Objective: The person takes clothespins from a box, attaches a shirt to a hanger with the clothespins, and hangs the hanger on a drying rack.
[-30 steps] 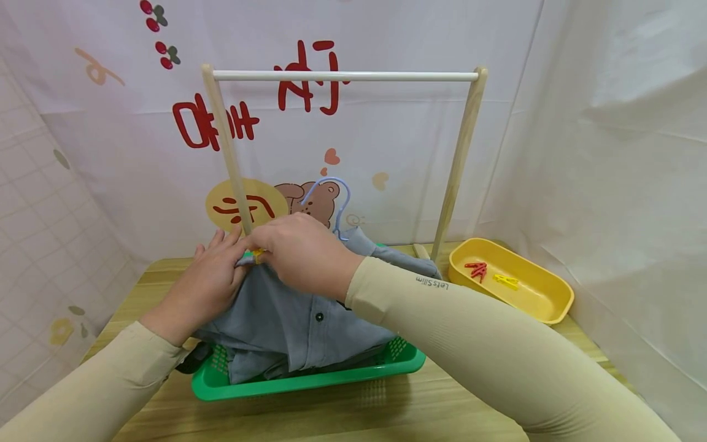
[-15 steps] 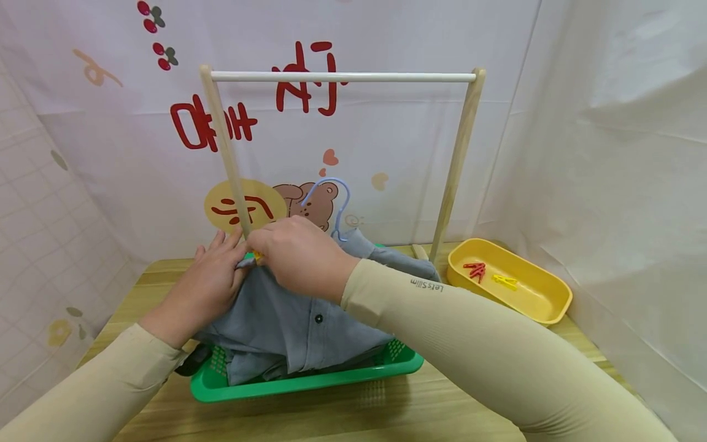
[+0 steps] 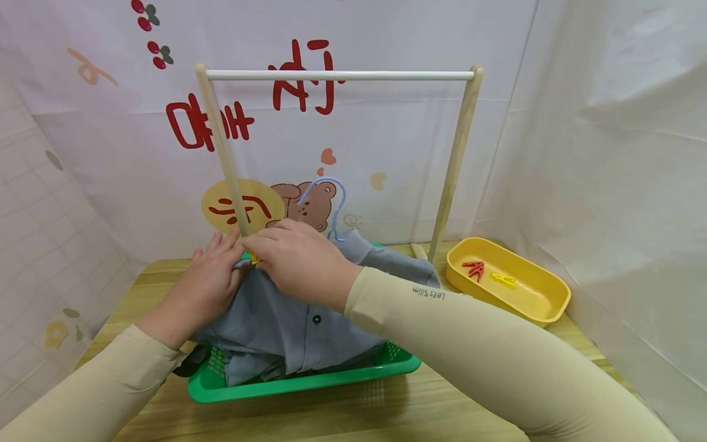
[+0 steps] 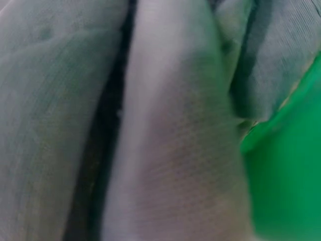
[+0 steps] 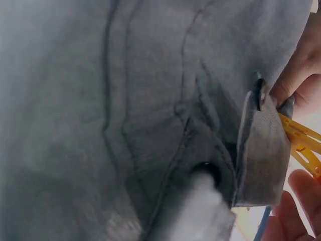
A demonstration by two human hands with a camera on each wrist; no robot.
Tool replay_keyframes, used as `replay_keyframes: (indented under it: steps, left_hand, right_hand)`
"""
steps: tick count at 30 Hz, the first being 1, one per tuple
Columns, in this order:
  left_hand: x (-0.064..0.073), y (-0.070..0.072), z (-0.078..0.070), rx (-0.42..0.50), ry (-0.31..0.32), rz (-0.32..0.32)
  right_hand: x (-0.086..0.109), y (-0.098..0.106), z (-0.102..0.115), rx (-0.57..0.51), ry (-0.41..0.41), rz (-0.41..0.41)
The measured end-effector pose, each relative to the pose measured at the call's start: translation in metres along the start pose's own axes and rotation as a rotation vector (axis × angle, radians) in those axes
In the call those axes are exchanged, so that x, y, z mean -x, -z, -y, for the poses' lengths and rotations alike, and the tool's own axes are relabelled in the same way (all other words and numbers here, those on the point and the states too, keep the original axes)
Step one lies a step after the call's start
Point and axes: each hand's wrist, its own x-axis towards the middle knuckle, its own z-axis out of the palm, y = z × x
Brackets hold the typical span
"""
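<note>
In the head view a grey-blue button shirt (image 3: 276,331) lies bunched over a green basket (image 3: 309,383). The blue hook of a hanger (image 3: 339,209) sticks up at its collar. My left hand (image 3: 207,279) holds the shirt's upper left part. Beside it, my right hand (image 3: 304,264) pinches a yellow clothespin (image 3: 254,258), mostly covered by its fingers. From the right wrist view, the clothespin (image 5: 301,140) sits at the cloth's edge, with fingertips (image 5: 296,206) near its handle end. Only blurred cloth (image 4: 175,125) and the green basket (image 4: 286,175) fill the left wrist view.
Behind the basket stands a wooden rack with a white rod (image 3: 342,75). A yellow tray (image 3: 544,310) on the right holds red clothespins (image 3: 475,270) and a yellow clothespin (image 3: 504,280). Something black (image 3: 192,361) shows at the basket's left. White printed sheets hang around the wooden table (image 3: 436,411).
The right hand has sunk slightly, still pinching the clothespin at the shirt's upper left. The left hand keeps its place, and the whole head view has shifted a little.
</note>
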Motion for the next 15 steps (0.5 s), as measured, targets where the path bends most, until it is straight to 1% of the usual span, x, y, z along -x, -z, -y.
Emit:
replay_keyframes:
  steps: [3, 10, 13, 15]
  left_hand:
    - [-0.001, 0.000, 0.002, 0.005, 0.007, 0.002]
    - [-0.001, 0.000, 0.001, -0.011, 0.023, 0.010]
    - [-0.001, 0.000, 0.002, -0.016, 0.022, 0.009]
    - [-0.002, 0.000, 0.003, -0.017, 0.021, 0.010]
  right_hand:
    - [0.006, 0.000, -0.001, -0.002, 0.013, -0.017]
    - [0.025, 0.008, -0.011, -0.061, -0.019, -0.052]
    - [0.037, 0.013, -0.018, -0.085, -0.017, -0.103]
    - [0.047, 0.016, -0.024, -0.097, -0.001, -0.169]
